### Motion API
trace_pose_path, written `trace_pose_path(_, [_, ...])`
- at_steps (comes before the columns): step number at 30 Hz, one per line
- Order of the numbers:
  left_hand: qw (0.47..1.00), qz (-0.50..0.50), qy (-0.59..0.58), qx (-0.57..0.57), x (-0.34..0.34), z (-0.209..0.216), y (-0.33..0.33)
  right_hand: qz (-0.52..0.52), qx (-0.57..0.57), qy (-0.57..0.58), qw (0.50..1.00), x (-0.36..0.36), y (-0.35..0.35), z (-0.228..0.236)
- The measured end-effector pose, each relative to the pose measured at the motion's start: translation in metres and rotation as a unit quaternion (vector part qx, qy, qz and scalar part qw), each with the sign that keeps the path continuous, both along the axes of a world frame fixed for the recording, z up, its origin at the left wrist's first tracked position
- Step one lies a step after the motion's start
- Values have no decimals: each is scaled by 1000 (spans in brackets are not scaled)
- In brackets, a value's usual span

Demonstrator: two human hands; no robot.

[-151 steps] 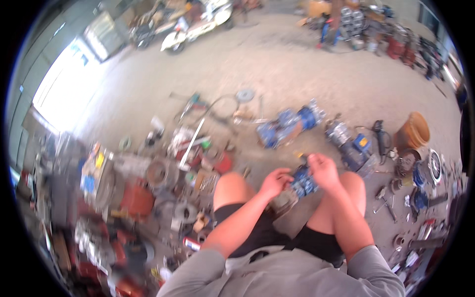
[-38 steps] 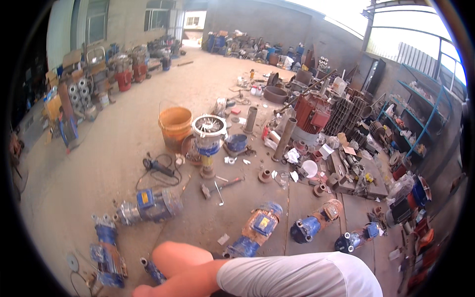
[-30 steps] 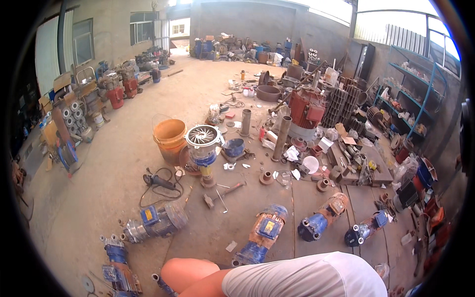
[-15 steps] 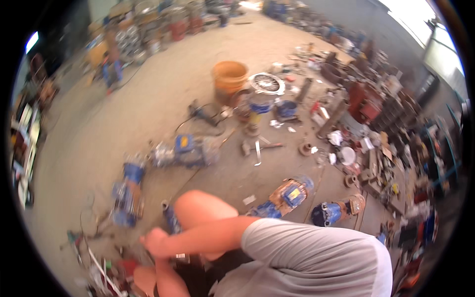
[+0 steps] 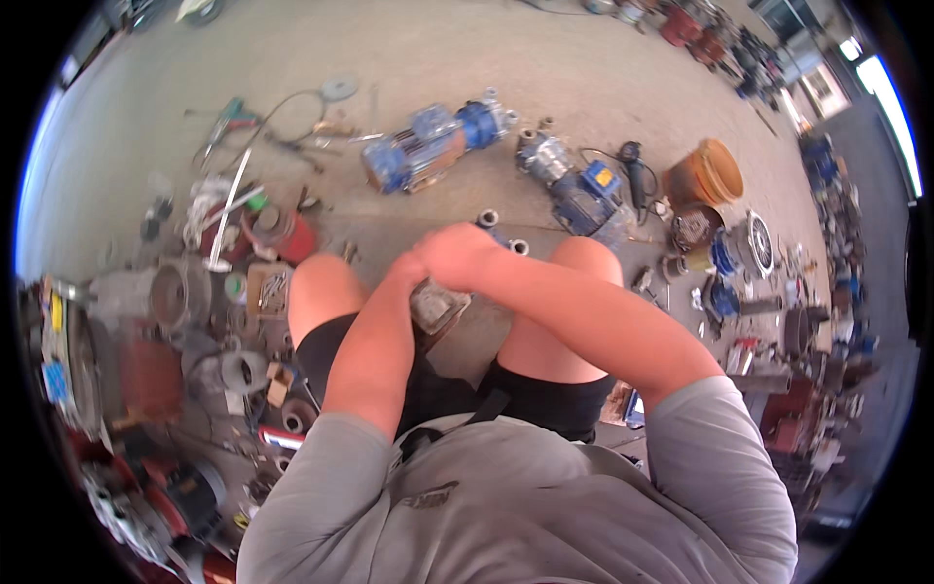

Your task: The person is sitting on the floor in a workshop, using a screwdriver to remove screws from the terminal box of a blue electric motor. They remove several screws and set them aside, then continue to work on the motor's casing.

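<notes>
My right hand (image 5: 465, 255) and my left hand (image 5: 413, 264) meet between my knees, touching each other. The right one is curled closed and partly covers the left, whose visible part looks closed too. Whatever they grip is hidden. Right below them, between my thighs, is a dirty motor or pump with a grey boxy top (image 5: 438, 307). Just past my right hand, blue pipe ends (image 5: 489, 220) with round metal openings stick out, seemingly of the same unit.
Beyond my knees lie two blue motor-pump units (image 5: 418, 151) (image 5: 584, 195), an angle grinder (image 5: 634, 175) and an orange bucket (image 5: 715, 173). On the left are a green power drill (image 5: 233, 117), a red container (image 5: 284, 234) and a box of small parts (image 5: 267, 290). Scrap parts crowd both sides.
My view has swung left and down, so both arms and thighs now show and the floor items appear further right. The hands stay together; their own movement is hard to tell.
</notes>
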State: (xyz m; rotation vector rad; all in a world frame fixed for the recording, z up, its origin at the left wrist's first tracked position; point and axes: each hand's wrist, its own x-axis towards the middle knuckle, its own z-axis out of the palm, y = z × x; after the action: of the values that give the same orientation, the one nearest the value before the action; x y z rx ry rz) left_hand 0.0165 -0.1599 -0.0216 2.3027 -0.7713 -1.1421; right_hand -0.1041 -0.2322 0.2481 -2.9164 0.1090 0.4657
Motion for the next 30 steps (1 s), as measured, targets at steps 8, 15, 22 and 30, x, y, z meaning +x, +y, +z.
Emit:
trace_pose_path(8, [998, -48, 21, 20, -10, 6, -4, -168, -65, 174, 968, 15, 23, 47])
trace_pose_path(15, [996, 5, 82, 25, 6, 10, 4, -125, -52, 153, 979, 27, 31, 53])
trace_pose_path(22, [996, -49, 73, 15, 4, 8, 5, -71, -65, 171, 981, 22, 36, 54])
trace_pose_path(30, [997, -19, 72, 21, 0, -5, -3, -133, -82, 155, 975, 29, 39, 44])
